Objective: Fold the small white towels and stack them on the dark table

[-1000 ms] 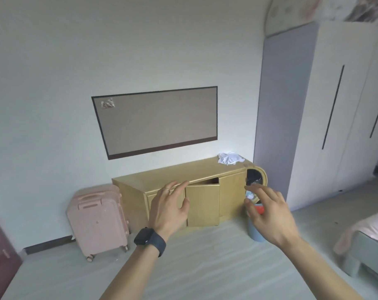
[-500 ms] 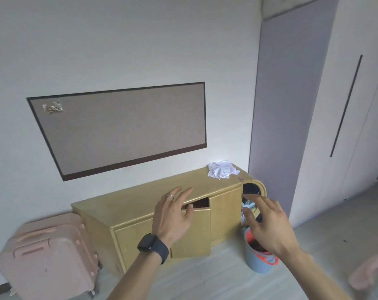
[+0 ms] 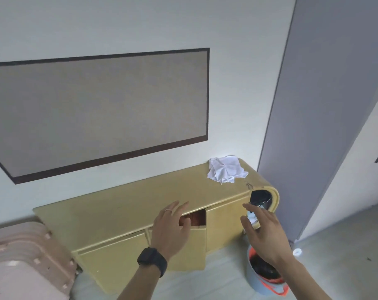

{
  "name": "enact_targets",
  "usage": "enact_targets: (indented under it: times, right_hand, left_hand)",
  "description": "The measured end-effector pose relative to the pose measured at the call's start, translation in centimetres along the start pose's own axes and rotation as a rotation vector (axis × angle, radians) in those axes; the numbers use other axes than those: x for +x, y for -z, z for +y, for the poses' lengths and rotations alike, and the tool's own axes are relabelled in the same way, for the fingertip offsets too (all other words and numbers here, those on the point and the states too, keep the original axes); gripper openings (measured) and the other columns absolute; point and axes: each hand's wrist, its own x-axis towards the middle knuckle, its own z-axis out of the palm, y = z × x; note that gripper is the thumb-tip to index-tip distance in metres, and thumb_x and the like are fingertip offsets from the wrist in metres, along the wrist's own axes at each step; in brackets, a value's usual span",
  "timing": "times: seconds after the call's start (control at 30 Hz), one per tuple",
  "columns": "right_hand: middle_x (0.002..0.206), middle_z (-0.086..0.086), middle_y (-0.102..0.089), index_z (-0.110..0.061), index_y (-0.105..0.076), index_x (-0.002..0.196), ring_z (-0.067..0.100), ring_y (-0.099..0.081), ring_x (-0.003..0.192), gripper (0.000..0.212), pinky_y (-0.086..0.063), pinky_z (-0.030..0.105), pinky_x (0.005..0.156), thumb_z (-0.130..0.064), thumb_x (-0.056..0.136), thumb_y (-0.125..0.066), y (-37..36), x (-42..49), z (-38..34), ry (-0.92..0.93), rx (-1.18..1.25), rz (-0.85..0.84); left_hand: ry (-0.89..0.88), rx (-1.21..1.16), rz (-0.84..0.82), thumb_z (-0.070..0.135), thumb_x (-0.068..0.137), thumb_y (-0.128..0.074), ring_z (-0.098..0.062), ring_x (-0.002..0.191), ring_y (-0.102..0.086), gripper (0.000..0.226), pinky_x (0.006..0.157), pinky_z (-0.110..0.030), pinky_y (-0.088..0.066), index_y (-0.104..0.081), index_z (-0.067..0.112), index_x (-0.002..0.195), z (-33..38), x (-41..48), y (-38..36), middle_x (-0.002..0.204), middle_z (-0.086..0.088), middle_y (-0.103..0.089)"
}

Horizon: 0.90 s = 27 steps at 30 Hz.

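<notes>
Hovering outstretched before cabinet (image 3: 129, 204), left hand (image 3: 170, 231) and right hand (image 3: 265, 234), both open, empty

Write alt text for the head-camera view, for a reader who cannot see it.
A left hand and right hand, both open, are held out toward a low yellow cabinet with one door ajar. Crumpled white towels lie on its right end. A pink suitcase stands left of it, a blue bin right.

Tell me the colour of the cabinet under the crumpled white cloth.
Mustard yellow; the cabinet shows best in the head view.
</notes>
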Motion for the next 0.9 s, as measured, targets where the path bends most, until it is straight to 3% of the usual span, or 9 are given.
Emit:
enact_targets:
  times: [0.13,0.47,0.57,0.9]
  right_hand:
    - [0.122,-0.016,-0.061,-0.031,-0.059,0.129,0.014,-0.052,0.117,0.035,-0.037,0.025,0.092,-0.035,0.094,-0.061,-3.9,6.7,4.0,-0.080,-0.001,-0.025]
    - [0.111,-0.024,-0.060,-0.037,-0.061,0.124,0.011,-0.054,0.114,0.031,-0.037,0.025,0.089,-0.042,0.094,-0.060,-10.8,19.9,13.2,-0.326,-0.049,-0.104]
    - [0.116,-0.020,-0.061,-0.033,-0.061,0.126,0.014,-0.054,0.115,0.033,-0.035,0.025,0.091,-0.040,0.094,-0.061,-12.6,24.1,16.5,-0.370,-0.080,-0.161]
    - [0.134,-0.002,-0.056,-0.029,-0.059,0.127,0.022,-0.053,0.119,0.035,-0.048,0.043,0.093,-0.034,0.092,-0.062,-21.0,42.0,30.8,-0.487,-0.148,-0.386]
  left_hand:
    - [0.028,-0.050,-0.077,0.037,0.097,-0.047,-0.010,0.142,-0.027,0.049,0.116,-0.030,-0.024,-0.039,0.046,0.144,-1.9,7.5,-5.4,0.151,0.009,-0.039]
    - [0.089,0.005,-0.336,0.041,0.097,-0.046,-0.014,0.144,-0.027,0.050,0.117,-0.032,-0.023,-0.035,0.047,0.146,-5.6,23.4,-15.8,0.156,0.007,-0.034]
    - [0.098,0.035,-0.371,0.041,0.097,-0.045,-0.015,0.143,-0.028,0.050,0.116,-0.033,-0.023,-0.035,0.045,0.146,-6.2,27.8,-18.7,0.156,0.007,-0.033]
    - [0.262,0.166,-0.548,0.040,0.094,-0.043,-0.023,0.142,-0.031,0.055,0.114,-0.036,-0.025,-0.031,0.041,0.148,-7.4,40.8,-30.4,0.158,-0.003,-0.030]
